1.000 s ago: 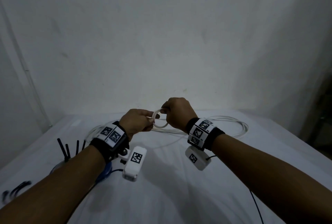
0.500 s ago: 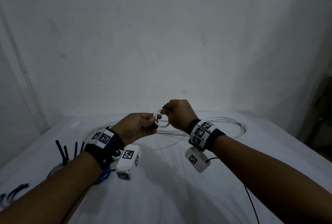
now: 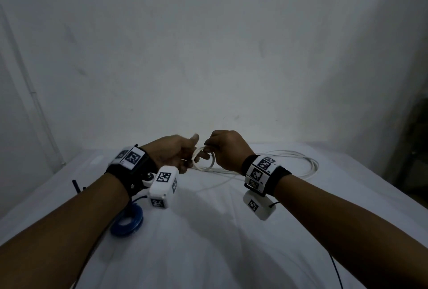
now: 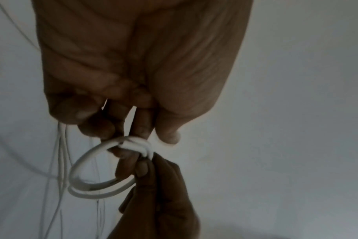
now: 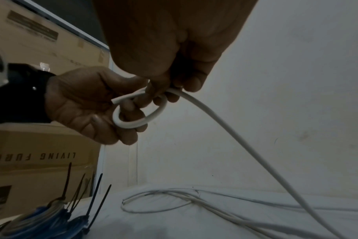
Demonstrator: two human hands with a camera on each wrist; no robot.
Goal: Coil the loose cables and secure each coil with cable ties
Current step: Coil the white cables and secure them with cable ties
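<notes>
- The white cable (image 3: 206, 161) is between our 2 hands, held up over the white-covered table (image 3: 208, 242); we have wound its cut end into a small coil of about 2 turns, and the rest trails down to loose loops (image 3: 301, 163) lying on the table behind our right wrist.
- Our left hand (image 3: 171, 154) has its fingers through the coil and curled round it, probably to keep the turns the same size.
- Our right hand (image 3: 225, 149) pinches the cable where the turns cross, so we judge it is feeding the next turn while the left hand keeps the shape.
- The right wrist view shows what the head view hides: the cut end (image 5: 115, 101) sticking out past the left fingers (image 5: 131, 111), and the long run of cable dropping to the table.
- It also shows finished blue coils (image 5: 43, 216) with black cable ties (image 5: 96, 194) standing up, and cardboard boxes (image 5: 41, 145) behind.
- The left wrist view shows the 2 turns side by side.
</notes>
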